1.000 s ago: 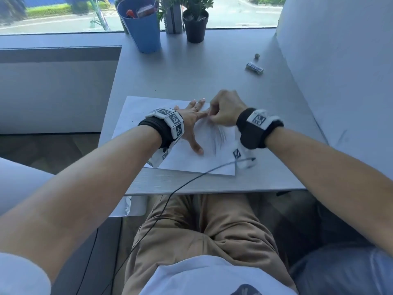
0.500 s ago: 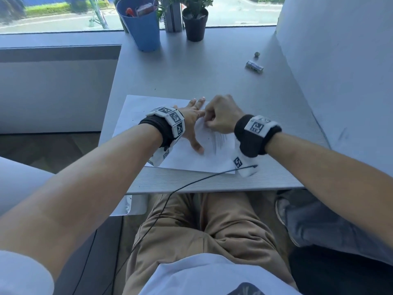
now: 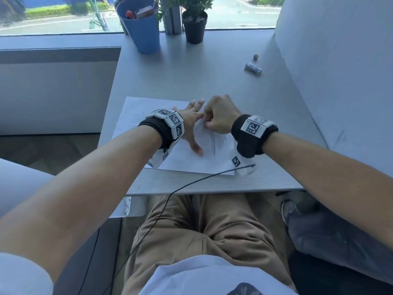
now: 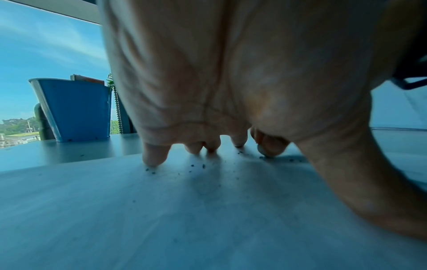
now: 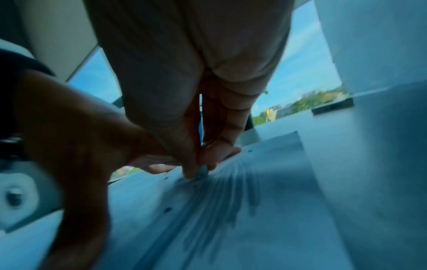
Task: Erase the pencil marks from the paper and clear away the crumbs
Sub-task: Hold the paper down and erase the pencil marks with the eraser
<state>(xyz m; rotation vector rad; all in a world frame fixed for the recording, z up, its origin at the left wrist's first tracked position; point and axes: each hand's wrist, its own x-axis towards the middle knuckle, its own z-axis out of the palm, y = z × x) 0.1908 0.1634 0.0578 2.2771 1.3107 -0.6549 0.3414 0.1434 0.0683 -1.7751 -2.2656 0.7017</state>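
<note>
A white sheet of paper point(image 3: 136, 111) lies on the grey desk near its front edge. Grey pencil marks point(image 3: 218, 141) streak its right part, also seen as pencil marks point(image 5: 215, 201) in the right wrist view. My left hand point(image 3: 192, 124) lies flat with spread fingers and presses the paper point(image 4: 161, 210) down. My right hand point(image 3: 218, 119) is curled just right of it and pinches a small grey eraser point(image 5: 202, 171) against the sheet. Dark crumbs point(image 4: 196, 167) are scattered around the left fingertips point(image 4: 153, 159).
A blue cup point(image 3: 141, 28) with items and a black plant pot point(image 3: 194, 28) stand at the back by the window. A small wrapped eraser point(image 3: 253, 69) and a tiny grey lump point(image 3: 255, 57) lie at the right rear. A white wall point(image 3: 340, 71) borders the desk's right side. A black cable point(image 3: 180, 188) crosses the front edge.
My right hand has shifted slightly back and forth over the marks, ending a little nearer me than a second ago. The left hand has stayed pressed on the paper.
</note>
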